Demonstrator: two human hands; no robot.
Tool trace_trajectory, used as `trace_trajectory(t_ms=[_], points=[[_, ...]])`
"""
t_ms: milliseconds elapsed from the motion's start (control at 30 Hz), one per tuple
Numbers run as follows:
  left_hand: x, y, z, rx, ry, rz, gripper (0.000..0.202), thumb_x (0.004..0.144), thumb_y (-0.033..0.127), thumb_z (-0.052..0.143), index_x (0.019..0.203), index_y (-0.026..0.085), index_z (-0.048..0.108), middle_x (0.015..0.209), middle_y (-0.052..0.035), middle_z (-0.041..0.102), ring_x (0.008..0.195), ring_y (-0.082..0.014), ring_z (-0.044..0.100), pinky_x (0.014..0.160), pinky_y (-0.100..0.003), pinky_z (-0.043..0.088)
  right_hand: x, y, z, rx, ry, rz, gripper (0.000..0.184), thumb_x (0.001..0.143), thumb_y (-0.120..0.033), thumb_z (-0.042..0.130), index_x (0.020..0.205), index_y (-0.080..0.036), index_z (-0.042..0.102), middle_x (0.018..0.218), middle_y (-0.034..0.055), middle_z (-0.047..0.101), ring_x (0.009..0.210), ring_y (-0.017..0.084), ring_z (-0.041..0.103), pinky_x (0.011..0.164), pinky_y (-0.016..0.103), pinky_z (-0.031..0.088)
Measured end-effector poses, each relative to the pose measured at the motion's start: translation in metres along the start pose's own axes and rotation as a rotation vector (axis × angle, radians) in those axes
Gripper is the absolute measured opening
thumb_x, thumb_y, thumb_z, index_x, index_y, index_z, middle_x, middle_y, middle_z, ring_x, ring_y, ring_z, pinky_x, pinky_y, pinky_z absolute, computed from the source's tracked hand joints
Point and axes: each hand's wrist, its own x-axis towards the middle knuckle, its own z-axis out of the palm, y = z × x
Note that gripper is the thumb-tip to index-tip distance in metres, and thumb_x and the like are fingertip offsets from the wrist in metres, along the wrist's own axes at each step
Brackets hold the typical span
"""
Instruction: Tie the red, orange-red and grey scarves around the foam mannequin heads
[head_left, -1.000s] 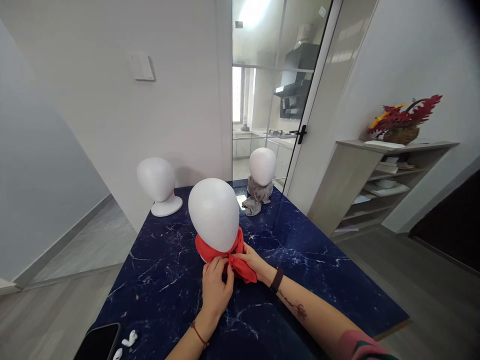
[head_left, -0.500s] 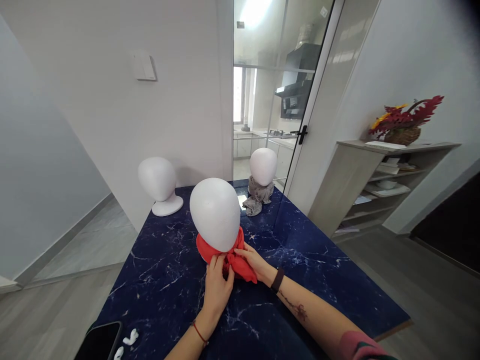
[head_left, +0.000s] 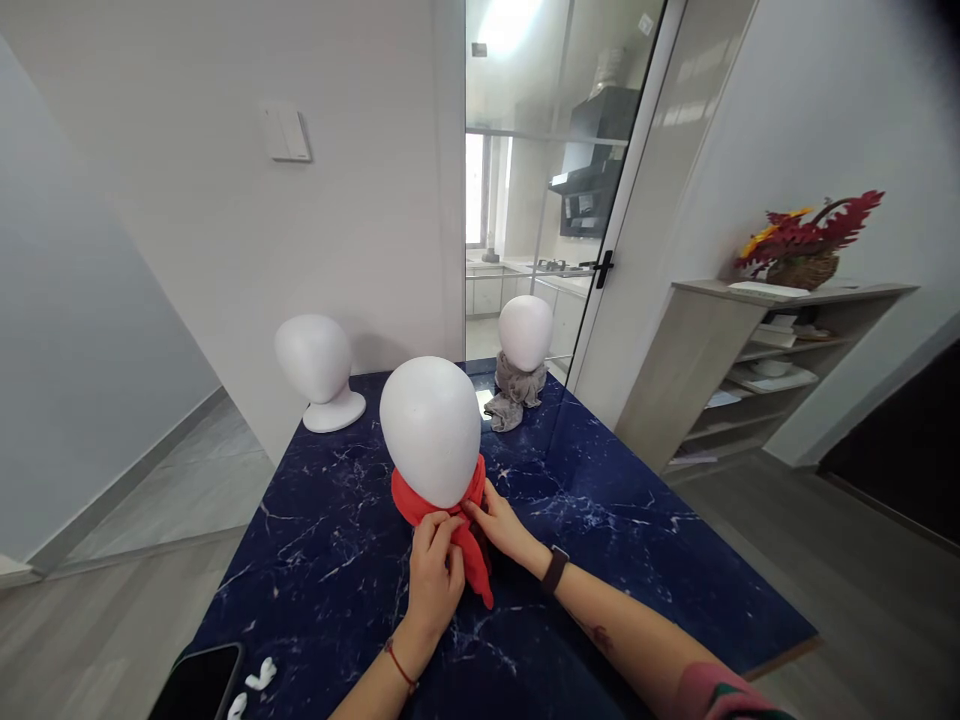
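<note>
A white foam mannequin head (head_left: 430, 425) stands near the middle of the dark blue marble table (head_left: 322, 560), with a red scarf (head_left: 420, 505) wrapped round its neck. My left hand (head_left: 435, 575) pinches the scarf's knot from below, fingers closed on the cloth. Touching the knot from the right side is my right hand (head_left: 502, 525), its fingers curled on the fabric. One red scarf tail (head_left: 478, 572) hangs down between the hands.
A bare white foam head (head_left: 315, 365) stands at the back left. Another foam head (head_left: 525, 335) wearing a grey scarf (head_left: 514, 390) stands at the back by a glass door. A phone (head_left: 199, 685) and white earbuds (head_left: 259, 678) lie at the near left edge. A shelf with flowers (head_left: 806, 245) is on the right.
The scarf tail that lay out to the right now hangs straight down between my hands. Both hands have shifted slightly at the knot; my right wrist has turned.
</note>
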Motion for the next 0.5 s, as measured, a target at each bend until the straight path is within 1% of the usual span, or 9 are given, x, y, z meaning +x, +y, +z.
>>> trace_trajectory(t_ms=[67,100,167,233,367,433,500], points=[[0.003,0.005,-0.002,-0.004,0.005,-0.080,0.021,0.085,0.011,0.041,0.098,0.018,0.056,0.095,-0.0065,0.053,0.084,-0.0163,0.056,0.075,-0.031,0.050,-0.001,-0.005,0.002,0.157,-0.009,0.039,0.041,0.077,-0.034,0.064,0.114,-0.023,0.052,0.111,0.0041,0.062,0.093,0.018,0.059,0.081,0.031,0.046],[0.005,0.007,-0.003,0.006,0.004,-0.136,0.016,0.086,0.016,0.043,0.096,0.018,0.055,0.092,-0.0055,0.053,0.077,-0.0152,0.057,0.070,-0.029,0.049,-0.002,-0.008,0.003,0.259,-0.029,0.092,0.043,0.076,-0.033,0.064,0.116,-0.024,0.051,0.113,0.0035,0.062,0.092,0.017,0.060,0.079,0.030,0.047],[0.008,0.010,-0.003,0.061,-0.016,-0.244,0.012,0.087,0.026,0.046,0.090,0.019,0.055,0.087,-0.0037,0.053,0.065,-0.0131,0.055,0.060,-0.027,0.048,-0.003,-0.013,0.005,0.444,-0.072,0.229,0.046,0.074,-0.031,0.066,0.116,-0.025,0.050,0.107,0.0023,0.064,0.081,0.015,0.062,0.071,0.029,0.048],[0.009,0.010,-0.003,0.144,-0.071,-0.308,0.016,0.086,0.033,0.048,0.088,0.020,0.055,0.088,-0.0041,0.055,0.062,-0.0137,0.057,0.056,-0.027,0.046,-0.003,-0.018,0.005,0.583,-0.089,0.322,0.043,0.071,-0.027,0.068,0.111,-0.024,0.052,0.097,0.0012,0.066,0.072,0.014,0.062,0.066,0.028,0.048],[0.009,0.009,-0.002,0.284,-0.182,-0.363,0.025,0.086,0.041,0.047,0.096,0.018,0.052,0.091,-0.0086,0.060,0.076,-0.0214,0.064,0.060,-0.030,0.047,-0.003,-0.019,0.004,0.756,-0.110,0.326,0.026,0.067,-0.020,0.069,0.091,-0.018,0.058,0.078,0.0004,0.066,0.067,0.013,0.060,0.067,0.026,0.046],[0.009,0.009,-0.002,0.329,-0.237,-0.408,0.030,0.087,0.043,0.045,0.100,0.017,0.050,0.087,-0.0093,0.063,0.076,-0.0232,0.065,0.060,-0.030,0.046,-0.002,-0.017,0.004,0.794,-0.122,0.320,0.020,0.068,-0.018,0.069,0.085,-0.017,0.058,0.073,0.0001,0.064,0.064,0.011,0.059,0.067,0.025,0.046],[0.009,0.008,-0.003,0.355,-0.288,-0.440,0.029,0.088,0.043,0.043,0.098,0.017,0.051,0.085,-0.0091,0.065,0.071,-0.0225,0.065,0.059,-0.029,0.044,-0.002,-0.015,0.004,0.803,-0.129,0.313,0.020,0.068,-0.018,0.069,0.086,-0.017,0.058,0.073,0.0001,0.064,0.065,0.011,0.058,0.067,0.025,0.046]])
